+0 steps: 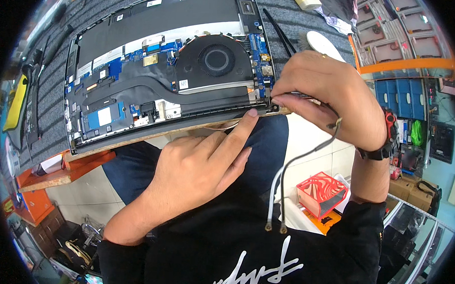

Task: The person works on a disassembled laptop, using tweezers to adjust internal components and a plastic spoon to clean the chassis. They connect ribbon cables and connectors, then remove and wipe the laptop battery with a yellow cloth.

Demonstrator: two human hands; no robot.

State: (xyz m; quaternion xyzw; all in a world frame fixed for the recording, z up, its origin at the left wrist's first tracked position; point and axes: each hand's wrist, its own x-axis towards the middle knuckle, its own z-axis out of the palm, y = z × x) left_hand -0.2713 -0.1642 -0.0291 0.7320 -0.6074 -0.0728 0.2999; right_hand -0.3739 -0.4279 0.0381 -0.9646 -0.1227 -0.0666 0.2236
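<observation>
Left hand, index outstretched on laptop edge; right hand pinched, any contents hidden.

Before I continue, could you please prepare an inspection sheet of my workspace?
Surface: gray ribbed mat under the laptop.
Job's things: laptop with its inside exposed, fan visible.
Clutter: black tweezers and white oval object beyond the right hand; yellow-and-black object at far left.
Grip: left hand has its index fingertip at the laptop's near right corner; right hand bends over that corner, anything pinched unclear.
Cables: black cord and pale cord hang before the shirt, lower ends loose; upper connection unclear.
Surroundings: tiled floor, red patterned box, blue drawers.
</observation>
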